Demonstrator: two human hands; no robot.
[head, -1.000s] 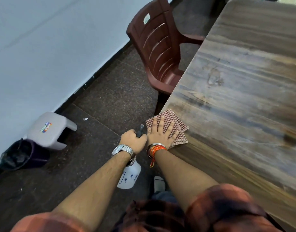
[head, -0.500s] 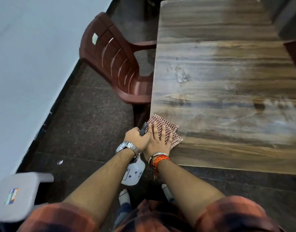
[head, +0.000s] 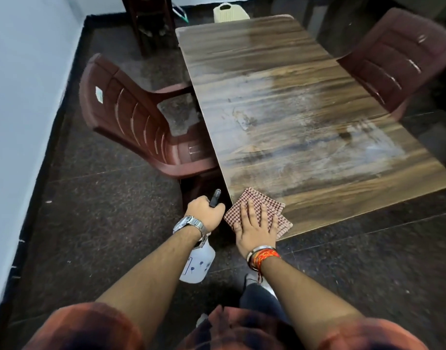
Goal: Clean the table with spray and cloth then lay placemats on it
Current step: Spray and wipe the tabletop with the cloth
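Observation:
A wooden table (head: 292, 117) stretches ahead, with wet streaks across its middle and right side. At its near left corner lies a folded red-and-white checked cloth (head: 280, 210). My right hand (head: 254, 226) presses flat on that cloth, fingers spread. My left hand (head: 206, 215) is just left of the corner, off the table, closed around the black head of a white spray bottle (head: 198, 263) that hangs below my wrist. No placemats are in view.
A maroon plastic chair (head: 141, 127) is tucked against the table's left edge, and another chair (head: 398, 56) stands at the right side. A pale container (head: 228, 12) sits beyond the far end. A white wall (head: 20, 97) runs along the left; dark floor surrounds the table.
The view has swung right and up, showing the whole table and the right chair. My right hand with the cloth stays at the near corner; my two hands have drawn slightly apart.

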